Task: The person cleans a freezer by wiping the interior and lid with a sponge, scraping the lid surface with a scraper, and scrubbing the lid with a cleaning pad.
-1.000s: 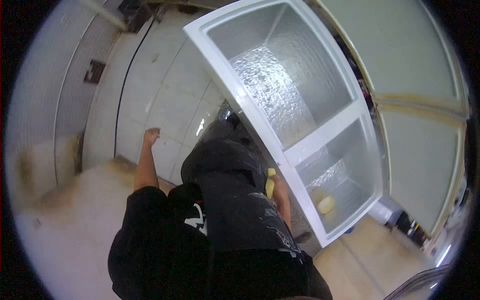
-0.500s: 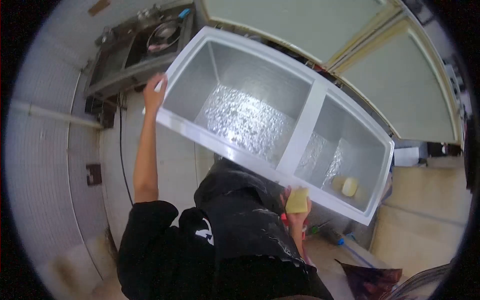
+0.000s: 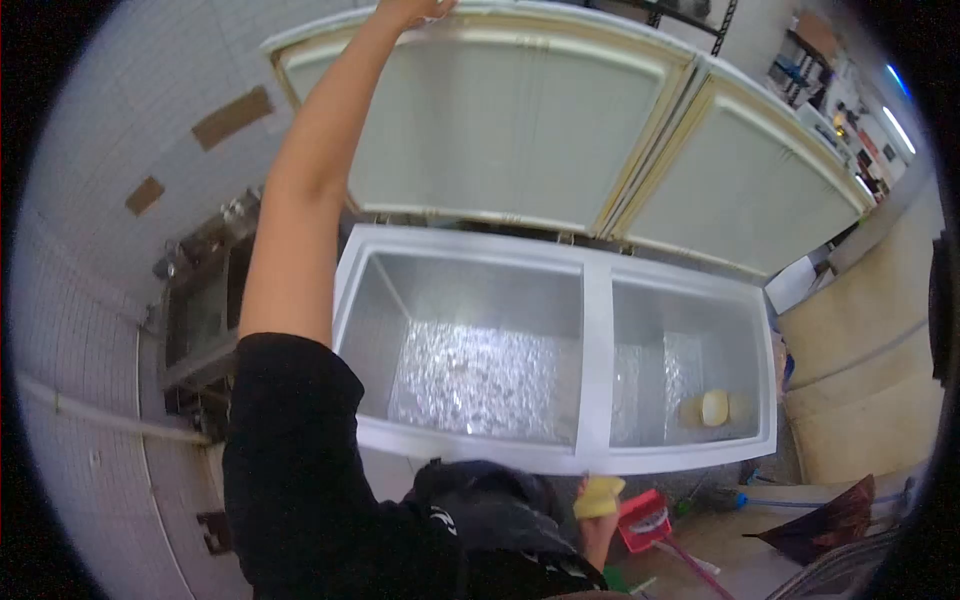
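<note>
A white chest freezer (image 3: 596,350) stands before me, its larger compartment on the left and a smaller one on the right. Both have shiny, wet-looking floors. The left lid (image 3: 500,130) and the right lid (image 3: 735,190) are raised. My left hand (image 3: 412,10) reaches up to the left lid's top edge, its fingers curled over it and partly cut off by the frame. Low at the freezer's front, my right hand (image 3: 597,528) is closed around a yellow sponge (image 3: 598,497). A pale yellow tub (image 3: 715,408) sits in the smaller compartment.
A metal sink unit (image 3: 195,320) is at the left by the tiled wall. On the floor at right are a red dustpan (image 3: 643,520) and a dark folded umbrella-like item (image 3: 825,520). A beige panel (image 3: 860,390) stands right of the freezer.
My left hand has moved from the freezer's left rim up to the left lid's top edge. The view has tilted up and turned. The sponge stays in my right hand.
</note>
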`<state>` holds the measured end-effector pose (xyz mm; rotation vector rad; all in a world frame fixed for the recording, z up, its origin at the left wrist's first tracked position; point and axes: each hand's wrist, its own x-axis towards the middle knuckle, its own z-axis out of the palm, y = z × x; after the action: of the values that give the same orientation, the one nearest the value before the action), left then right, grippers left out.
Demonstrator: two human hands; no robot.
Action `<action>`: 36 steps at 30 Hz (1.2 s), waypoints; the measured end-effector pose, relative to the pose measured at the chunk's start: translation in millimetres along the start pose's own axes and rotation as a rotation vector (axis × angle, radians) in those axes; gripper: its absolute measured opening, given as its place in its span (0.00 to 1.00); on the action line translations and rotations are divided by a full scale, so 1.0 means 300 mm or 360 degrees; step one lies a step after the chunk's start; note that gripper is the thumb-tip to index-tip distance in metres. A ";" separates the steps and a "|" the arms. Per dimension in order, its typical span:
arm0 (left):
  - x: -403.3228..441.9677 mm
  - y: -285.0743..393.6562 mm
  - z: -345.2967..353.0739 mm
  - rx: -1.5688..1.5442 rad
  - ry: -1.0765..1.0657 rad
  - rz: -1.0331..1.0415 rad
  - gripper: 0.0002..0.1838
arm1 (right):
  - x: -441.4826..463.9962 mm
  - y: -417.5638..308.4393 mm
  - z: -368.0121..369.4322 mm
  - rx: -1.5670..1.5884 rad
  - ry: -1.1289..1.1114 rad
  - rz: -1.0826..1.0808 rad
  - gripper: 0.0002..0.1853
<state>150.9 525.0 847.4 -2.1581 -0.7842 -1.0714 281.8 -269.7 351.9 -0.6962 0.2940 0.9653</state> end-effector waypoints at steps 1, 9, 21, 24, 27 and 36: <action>0.049 -0.008 0.011 -0.0010 0.0046 0.0029 0.22 | -0.020 0.004 0.000 -0.0032 0.0036 -0.0071 0.25; 0.050 -0.005 0.091 -0.0125 -0.0799 -0.0488 0.41 | -0.099 0.017 -0.026 -0.0126 0.0530 -0.0447 0.22; -0.147 -0.240 -0.062 -0.0014 -0.0823 -0.0409 0.41 | 0.105 -0.360 0.559 -0.1755 0.0605 -0.1241 0.20; -0.262 -0.160 -0.293 -0.0507 -0.0608 -0.0526 0.39 | 0.117 -0.409 0.854 -0.2038 0.0573 -0.1838 0.19; -0.377 -0.211 -0.361 -0.0743 -0.0661 -0.0591 0.35 | 0.130 -0.415 1.218 -0.2027 0.0273 -0.2341 0.17; -0.672 -0.008 -0.605 -0.0714 -0.0377 -0.0740 0.29 | 0.206 0.192 2.017 -0.2278 -0.1234 -0.2834 0.15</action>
<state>-38.5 347.0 770.2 -2.5842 -1.3057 -1.3346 225.3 191.2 749.1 -1.2995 -1.6527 -0.5601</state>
